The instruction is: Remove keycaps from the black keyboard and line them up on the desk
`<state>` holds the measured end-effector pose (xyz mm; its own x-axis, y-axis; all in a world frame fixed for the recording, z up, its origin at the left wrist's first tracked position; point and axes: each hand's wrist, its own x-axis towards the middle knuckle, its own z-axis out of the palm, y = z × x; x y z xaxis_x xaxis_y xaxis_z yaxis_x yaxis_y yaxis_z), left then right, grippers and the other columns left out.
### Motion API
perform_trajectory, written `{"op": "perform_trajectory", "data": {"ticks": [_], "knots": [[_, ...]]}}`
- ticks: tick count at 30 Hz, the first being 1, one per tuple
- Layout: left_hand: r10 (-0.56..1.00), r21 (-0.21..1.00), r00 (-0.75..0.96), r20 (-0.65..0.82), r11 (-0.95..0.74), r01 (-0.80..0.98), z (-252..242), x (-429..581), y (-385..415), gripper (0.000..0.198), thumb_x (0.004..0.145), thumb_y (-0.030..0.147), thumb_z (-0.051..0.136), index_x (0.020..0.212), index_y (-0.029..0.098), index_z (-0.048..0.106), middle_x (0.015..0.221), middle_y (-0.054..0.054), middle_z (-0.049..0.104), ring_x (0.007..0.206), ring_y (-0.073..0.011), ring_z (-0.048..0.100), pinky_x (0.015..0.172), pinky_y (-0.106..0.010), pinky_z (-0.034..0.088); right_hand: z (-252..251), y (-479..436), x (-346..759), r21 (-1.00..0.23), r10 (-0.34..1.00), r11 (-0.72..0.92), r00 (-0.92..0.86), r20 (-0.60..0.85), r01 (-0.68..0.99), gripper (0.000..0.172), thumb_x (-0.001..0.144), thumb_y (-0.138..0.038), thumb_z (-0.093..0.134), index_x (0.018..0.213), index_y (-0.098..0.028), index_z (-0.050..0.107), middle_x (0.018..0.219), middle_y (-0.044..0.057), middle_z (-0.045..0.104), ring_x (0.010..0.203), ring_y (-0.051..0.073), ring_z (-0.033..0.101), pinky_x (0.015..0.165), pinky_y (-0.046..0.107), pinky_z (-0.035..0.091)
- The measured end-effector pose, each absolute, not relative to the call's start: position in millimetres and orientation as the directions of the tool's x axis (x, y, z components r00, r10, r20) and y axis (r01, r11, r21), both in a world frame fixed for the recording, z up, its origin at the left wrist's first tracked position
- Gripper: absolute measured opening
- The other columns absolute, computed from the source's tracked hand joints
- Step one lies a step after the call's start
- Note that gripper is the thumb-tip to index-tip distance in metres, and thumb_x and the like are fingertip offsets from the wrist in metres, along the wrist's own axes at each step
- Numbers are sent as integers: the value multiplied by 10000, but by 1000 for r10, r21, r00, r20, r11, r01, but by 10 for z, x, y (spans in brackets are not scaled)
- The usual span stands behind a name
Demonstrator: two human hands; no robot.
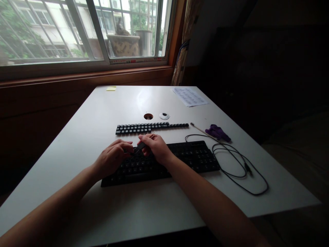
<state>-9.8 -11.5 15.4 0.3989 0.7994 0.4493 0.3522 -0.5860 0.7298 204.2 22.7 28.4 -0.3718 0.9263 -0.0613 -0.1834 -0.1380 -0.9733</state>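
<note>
A black keyboard (195, 156) lies at a slant near the front of the white table, with both hands over its left and middle part. My right hand (156, 147) is closed round a keycap puller (141, 145), a small dark handle with thin wires. Its wire end points left, toward my other hand. The fingertips of my left hand (113, 157) are pinched together at those wires; a small dark bit shows there, too small to name. Behind the keyboard, loose black keycaps (133, 128) stand in several neat rows.
Right of the keyboard lies a looped black cable (257, 193), with a thin brush (203, 130) and a purple cloth (218, 133) behind it. Farther back are a table hole (148, 116), a white round cover (164, 116), printed papers (190, 97) and a yellow note (111, 88).
</note>
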Motion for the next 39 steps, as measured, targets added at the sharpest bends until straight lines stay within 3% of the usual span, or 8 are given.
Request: {"op": "perform_trajectory", "data": {"ticks": [4,8,12,21,26,33,39], "knots": [[874,843,307,377,-461,276,123,-65,-111,198,898,326,615,736,233,550,994,-69,677,1126,-269,636,851,-395,579,264,237,2051,-975,917,-120,-396,-38,-186,345,808,-502,672,757,-161,672,537,-33,598,429,80,536,403,175,444],[898,880,246,364,-418,227,109,-51,-95,249,883,301,620,703,219,468,962,-55,670,1060,-243,636,826,-374,563,285,196,2035,-985,931,-30,-364,34,-170,327,831,-495,650,795,-170,675,554,-33,604,441,89,549,440,196,469],[889,841,221,401,-453,296,146,-38,-93,241,847,237,662,735,218,450,940,-42,671,899,-198,635,780,-348,547,292,161,2018,-993,944,85,-313,107,-82,321,866,-492,607,816,-183,676,655,-9,659,518,103,602,493,207,495],[807,670,294,513,-590,450,199,-36,-68,164,855,195,679,917,208,528,962,-44,650,917,-191,647,841,-366,544,171,158,1983,-969,920,219,-356,167,110,260,917,-411,577,959,-193,713,843,37,741,734,154,711,681,252,554],[844,695,259,470,-535,480,166,-37,-74,203,867,244,675,1033,213,562,998,-38,651,951,-196,668,901,-407,565,135,169,1974,-964,916,233,-361,174,128,296,941,-433,546,1023,-206,717,908,42,746,815,176,717,769,293,561],[918,816,196,344,-396,421,162,-35,-64,320,856,311,695,1106,225,515,979,-30,649,867,-196,706,777,-368,607,109,184,1980,-955,917,244,-362,170,170,310,942,-463,545,1028,-229,729,885,37,747,852,205,711,779,323,557],[890,774,281,358,-451,443,269,-21,-61,124,911,295,616,984,198,643,1004,-52,603,869,-176,671,755,-313,599,94,197,1979,-956,925,241,-338,174,166,287,942,-429,551,980,-213,735,875,40,748,837,199,708,750,307,553]]}}
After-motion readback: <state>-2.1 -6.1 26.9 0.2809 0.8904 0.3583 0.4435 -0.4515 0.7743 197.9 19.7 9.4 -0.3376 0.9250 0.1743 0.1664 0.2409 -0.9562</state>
